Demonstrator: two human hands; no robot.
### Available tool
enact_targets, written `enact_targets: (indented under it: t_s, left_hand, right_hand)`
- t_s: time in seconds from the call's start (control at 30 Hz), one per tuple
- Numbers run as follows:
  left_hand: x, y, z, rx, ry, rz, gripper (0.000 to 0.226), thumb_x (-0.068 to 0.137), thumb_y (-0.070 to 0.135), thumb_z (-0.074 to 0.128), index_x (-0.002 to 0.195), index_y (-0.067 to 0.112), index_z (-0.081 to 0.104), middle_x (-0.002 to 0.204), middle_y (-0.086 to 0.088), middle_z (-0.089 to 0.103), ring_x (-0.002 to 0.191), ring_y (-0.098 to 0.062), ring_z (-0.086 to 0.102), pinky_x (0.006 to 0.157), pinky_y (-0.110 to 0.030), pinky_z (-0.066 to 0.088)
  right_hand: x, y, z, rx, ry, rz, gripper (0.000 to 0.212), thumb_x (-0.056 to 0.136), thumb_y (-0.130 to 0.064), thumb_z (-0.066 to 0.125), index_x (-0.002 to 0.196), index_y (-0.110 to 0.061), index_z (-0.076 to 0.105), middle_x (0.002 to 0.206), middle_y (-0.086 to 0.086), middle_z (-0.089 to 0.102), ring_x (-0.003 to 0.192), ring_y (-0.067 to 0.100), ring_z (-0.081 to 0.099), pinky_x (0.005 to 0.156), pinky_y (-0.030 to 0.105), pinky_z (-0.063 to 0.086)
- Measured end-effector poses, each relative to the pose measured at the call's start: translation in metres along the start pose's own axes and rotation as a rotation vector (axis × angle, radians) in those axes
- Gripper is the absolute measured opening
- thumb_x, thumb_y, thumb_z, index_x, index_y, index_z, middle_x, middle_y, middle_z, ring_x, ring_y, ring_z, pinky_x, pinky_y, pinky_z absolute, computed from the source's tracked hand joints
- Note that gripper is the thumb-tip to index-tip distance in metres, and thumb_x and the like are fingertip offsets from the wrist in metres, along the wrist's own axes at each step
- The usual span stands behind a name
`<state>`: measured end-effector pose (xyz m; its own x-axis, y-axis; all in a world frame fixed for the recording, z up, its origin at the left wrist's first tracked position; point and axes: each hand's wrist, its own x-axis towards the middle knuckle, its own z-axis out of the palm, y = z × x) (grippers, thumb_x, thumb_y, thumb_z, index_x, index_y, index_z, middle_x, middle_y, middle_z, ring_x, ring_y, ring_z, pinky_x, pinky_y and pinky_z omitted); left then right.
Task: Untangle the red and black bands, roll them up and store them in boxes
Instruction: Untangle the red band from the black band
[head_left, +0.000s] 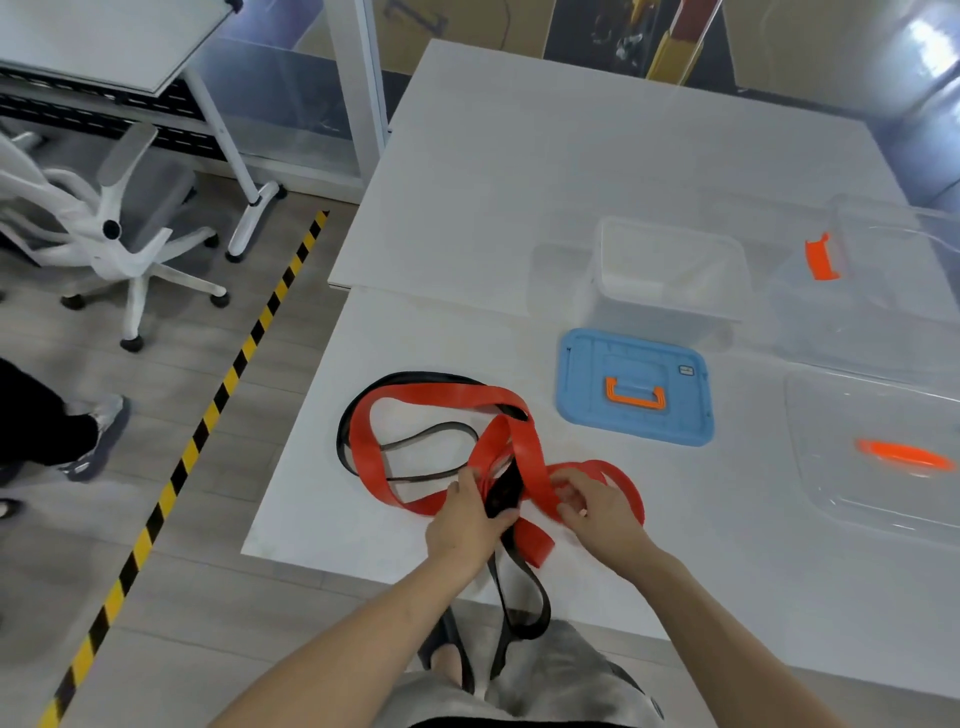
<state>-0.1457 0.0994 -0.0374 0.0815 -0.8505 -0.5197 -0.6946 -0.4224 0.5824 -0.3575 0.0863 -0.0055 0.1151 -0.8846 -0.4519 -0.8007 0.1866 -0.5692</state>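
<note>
A wide red band (441, 396) and a narrower black band (431, 430) lie tangled in loops on the white table (519, 182) near its front edge. My left hand (467, 525) grips the black band where it crosses the red one; a black loop hangs off the table edge below that hand. My right hand (597, 512) pinches a red loop at the right of the knot. A clear box (670, 270) stands open behind the tangle, its blue lid (634, 389) with an orange handle lying flat in front of it.
A second clear box (883, 291) with an orange latch stands at the right, its clear lid (878, 457) with an orange handle in front. An office chair (119, 218) and a person's leg are on the floor at the left, beside black-and-yellow tape (208, 415).
</note>
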Motion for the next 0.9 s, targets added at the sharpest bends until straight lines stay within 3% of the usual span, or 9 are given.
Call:
enact_targets:
  t_s: [0.13, 0.23, 0.3, 0.4, 0.53, 0.63, 0.7, 0.8, 0.9]
  left_hand:
    - [0.008, -0.008, -0.007, -0.176, 0.089, 0.003, 0.028, 0.1, 0.05, 0.056, 0.113, 0.026, 0.059, 0.108, 0.0, 0.068, 0.098, -0.02, 0.068, 0.085, -0.044, 0.058]
    - [0.009, 0.004, -0.016, -0.352, 0.103, -0.05, 0.041, 0.096, 0.059, 0.059, 0.115, 0.023, 0.056, 0.097, 0.002, 0.067, 0.089, -0.015, 0.066, 0.08, -0.038, 0.058]
    - [0.011, 0.016, -0.023, -0.435, 0.056, -0.083, 0.062, 0.087, 0.066, 0.069, 0.128, 0.023, 0.049, 0.105, 0.007, 0.067, 0.096, -0.014, 0.066, 0.084, -0.034, 0.057]
    - [0.021, 0.018, -0.026, -0.365, 0.064, -0.093, 0.081, 0.084, 0.058, 0.076, 0.144, 0.022, 0.036, 0.118, 0.001, 0.068, 0.104, -0.022, 0.068, 0.084, -0.038, 0.058]
    - [0.019, 0.001, -0.032, -0.353, 0.06, -0.104, 0.084, 0.091, 0.032, 0.074, 0.157, 0.022, 0.024, 0.119, -0.003, 0.072, 0.104, -0.026, 0.072, 0.085, -0.041, 0.061]
    - [0.014, -0.008, -0.037, -0.316, 0.085, -0.026, 0.076, 0.089, 0.017, 0.075, 0.153, 0.019, 0.033, 0.129, 0.003, 0.066, 0.112, -0.021, 0.07, 0.088, -0.036, 0.059]
    - [0.014, -0.014, -0.04, -0.272, 0.113, -0.021, 0.079, 0.088, 0.013, 0.075, 0.154, 0.017, 0.033, 0.133, -0.001, 0.063, 0.118, -0.023, 0.067, 0.085, -0.032, 0.055]
    - [0.011, -0.023, -0.044, -0.123, 0.064, -0.029, 0.086, 0.09, 0.018, 0.071, 0.162, 0.022, 0.024, 0.142, -0.013, 0.053, 0.128, -0.031, 0.056, 0.09, -0.034, 0.052]
    - [0.006, -0.033, -0.05, 0.216, 0.077, -0.011, 0.083, 0.093, 0.029, 0.069, 0.162, 0.029, 0.024, 0.156, -0.014, 0.038, 0.146, -0.037, 0.032, 0.111, -0.043, 0.042]
  right_hand:
    - [-0.001, -0.007, 0.001, -0.036, -0.162, -0.129, 0.031, 0.096, -0.014, 0.062, 0.117, -0.036, 0.071, 0.107, -0.017, 0.071, 0.1, 0.001, 0.063, 0.086, 0.018, 0.049]
    - [0.002, -0.014, 0.005, -0.041, -0.259, -0.164, 0.034, 0.098, -0.012, 0.063, 0.123, -0.032, 0.073, 0.119, -0.014, 0.071, 0.108, 0.003, 0.065, 0.097, 0.023, 0.052]
    - [0.009, -0.017, 0.005, -0.031, -0.294, -0.144, 0.035, 0.097, -0.011, 0.062, 0.122, -0.034, 0.074, 0.118, -0.015, 0.071, 0.106, 0.001, 0.064, 0.095, 0.022, 0.052]
    - [0.021, -0.025, 0.001, -0.004, -0.342, -0.039, 0.031, 0.094, -0.017, 0.056, 0.108, -0.034, 0.079, 0.108, -0.017, 0.075, 0.098, 0.002, 0.07, 0.085, 0.02, 0.055]
    - [0.043, -0.039, 0.001, 0.143, -0.115, 0.192, 0.027, 0.097, -0.028, 0.059, 0.085, -0.009, 0.075, 0.077, 0.007, 0.078, 0.064, 0.018, 0.078, 0.072, 0.041, 0.067]
    - [0.053, -0.056, 0.01, 0.128, -0.152, 0.248, 0.042, 0.091, -0.046, 0.071, 0.073, -0.007, 0.069, 0.058, 0.004, 0.071, 0.049, 0.02, 0.072, 0.051, 0.03, 0.058]
    - [0.055, -0.066, 0.021, 0.167, -0.242, 0.272, 0.031, 0.086, -0.037, 0.08, 0.069, -0.014, 0.067, 0.055, 0.0, 0.067, 0.044, 0.017, 0.065, 0.043, 0.024, 0.05]
    - [0.062, -0.07, 0.033, 0.102, -0.215, 0.234, 0.02, 0.08, -0.014, 0.077, 0.067, -0.016, 0.061, 0.063, 0.01, 0.071, 0.053, 0.027, 0.068, 0.058, 0.045, 0.063]
    - [0.07, -0.071, 0.033, 0.169, -0.133, 0.203, 0.006, 0.079, -0.016, 0.065, 0.082, -0.019, 0.06, 0.087, 0.014, 0.075, 0.081, 0.037, 0.075, 0.076, 0.055, 0.064]
